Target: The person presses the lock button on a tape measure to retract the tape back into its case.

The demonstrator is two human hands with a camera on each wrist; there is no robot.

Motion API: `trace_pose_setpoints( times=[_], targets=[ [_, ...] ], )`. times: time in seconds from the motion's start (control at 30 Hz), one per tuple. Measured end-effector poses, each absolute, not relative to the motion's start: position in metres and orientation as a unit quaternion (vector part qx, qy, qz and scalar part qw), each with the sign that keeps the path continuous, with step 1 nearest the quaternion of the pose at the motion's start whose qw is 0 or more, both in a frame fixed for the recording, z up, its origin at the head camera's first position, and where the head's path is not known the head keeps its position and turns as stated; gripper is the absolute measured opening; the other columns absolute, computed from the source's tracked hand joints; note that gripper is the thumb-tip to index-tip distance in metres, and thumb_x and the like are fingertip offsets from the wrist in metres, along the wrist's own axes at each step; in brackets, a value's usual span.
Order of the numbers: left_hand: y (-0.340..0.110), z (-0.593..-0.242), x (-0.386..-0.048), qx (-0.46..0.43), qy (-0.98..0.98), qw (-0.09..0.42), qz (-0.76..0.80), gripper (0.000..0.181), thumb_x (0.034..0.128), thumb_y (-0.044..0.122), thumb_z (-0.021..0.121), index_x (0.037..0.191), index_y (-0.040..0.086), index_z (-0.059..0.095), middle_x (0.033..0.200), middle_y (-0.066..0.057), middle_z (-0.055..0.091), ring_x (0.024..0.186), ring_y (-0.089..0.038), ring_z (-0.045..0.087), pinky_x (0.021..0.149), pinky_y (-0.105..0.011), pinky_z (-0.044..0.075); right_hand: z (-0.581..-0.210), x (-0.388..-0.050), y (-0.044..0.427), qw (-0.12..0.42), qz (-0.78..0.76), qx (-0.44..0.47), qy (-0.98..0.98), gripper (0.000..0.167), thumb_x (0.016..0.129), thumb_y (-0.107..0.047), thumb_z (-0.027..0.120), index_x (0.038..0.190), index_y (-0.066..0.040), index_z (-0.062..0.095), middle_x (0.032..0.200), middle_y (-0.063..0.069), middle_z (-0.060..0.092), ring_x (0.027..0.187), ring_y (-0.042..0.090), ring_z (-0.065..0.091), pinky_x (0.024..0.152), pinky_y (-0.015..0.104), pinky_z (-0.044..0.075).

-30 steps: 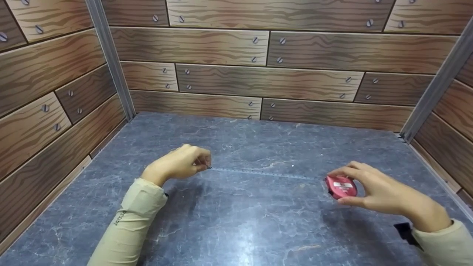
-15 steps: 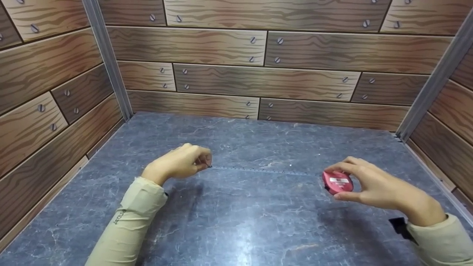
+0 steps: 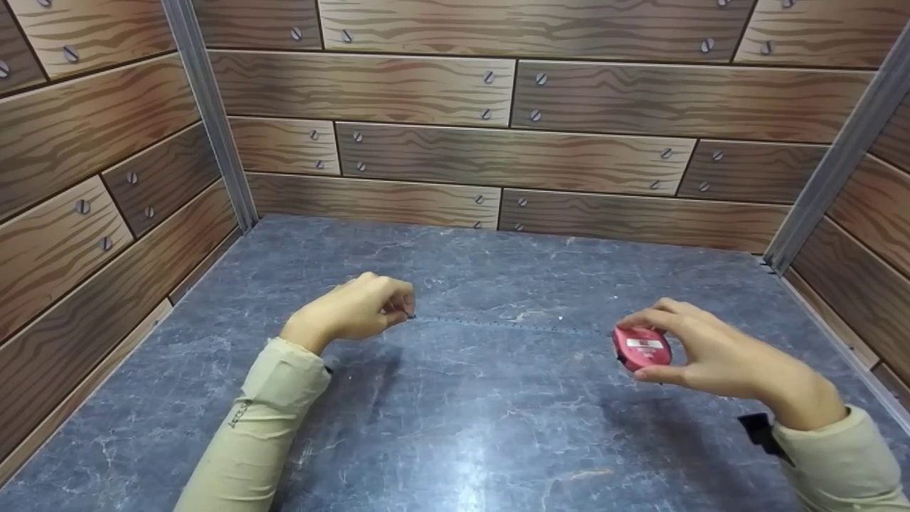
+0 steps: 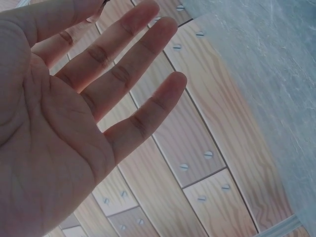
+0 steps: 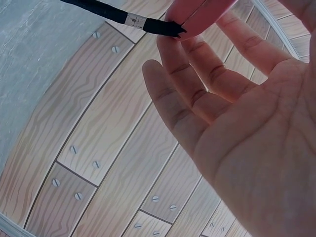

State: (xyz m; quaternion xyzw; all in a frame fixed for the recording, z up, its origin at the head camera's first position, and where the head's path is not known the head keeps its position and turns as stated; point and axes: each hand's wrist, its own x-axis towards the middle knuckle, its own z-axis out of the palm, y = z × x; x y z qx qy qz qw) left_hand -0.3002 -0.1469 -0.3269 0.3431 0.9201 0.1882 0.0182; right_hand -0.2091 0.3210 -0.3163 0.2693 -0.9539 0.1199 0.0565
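A red tape measure is held above the table by my right hand, thumb below and fingers over the top edge of its round case. From it a thin bluish tape blade stretches across to my left hand. That hand pinches the blade's dark end between thumb and index finger. The left wrist view shows the other fingers spread, with only a dark bit of the end at the top edge. In the right wrist view, a black strap with a pale label runs from the red case.
Both hands are over a blue-grey marbled tabletop. Wood-plank-patterned walls enclose its back and sides, with grey metal posts at the corners.
My right hand has moved left and slightly farther away with the tape measure. My left hand has shifted a little right. The stretch of blade between them is shorter.
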Motion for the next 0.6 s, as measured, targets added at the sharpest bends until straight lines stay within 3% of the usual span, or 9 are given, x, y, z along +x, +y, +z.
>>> trace_pose_setpoints(
  times=[0.27, 0.6],
  targets=[
    [-0.1436, -0.3224, -0.2994, 0.349, 0.918, 0.018, 0.189, 0.012, 0.0989, 0.003, 0.066, 0.102, 0.012, 0.073, 0.098, -0.006, 0.079, 0.082, -0.014, 0.068, 0.079, -0.038, 0.06, -0.3137, -0.2114, 0.3156, 0.053, 0.128, 0.271, -0.953, 0.057, 0.088, -0.046, 0.087, 0.138, -0.022, 0.07, 0.123, -0.002, 0.068, 0.108, 0.018, 0.063, 0.088, 0.045, 0.055],
    [-0.14, -0.3205, -0.2995, 0.357, 0.915, 0.013, 0.187, 0.012, 0.0986, 0.003, 0.066, 0.103, 0.01, 0.074, 0.097, -0.006, 0.079, 0.083, -0.014, 0.069, 0.081, -0.039, 0.06, -0.3144, -0.2135, 0.3113, 0.056, 0.13, 0.279, -0.95, 0.058, 0.088, -0.048, 0.087, 0.137, -0.021, 0.07, 0.122, -0.001, 0.068, 0.108, 0.02, 0.064, 0.09, 0.05, 0.055]
  ],
)
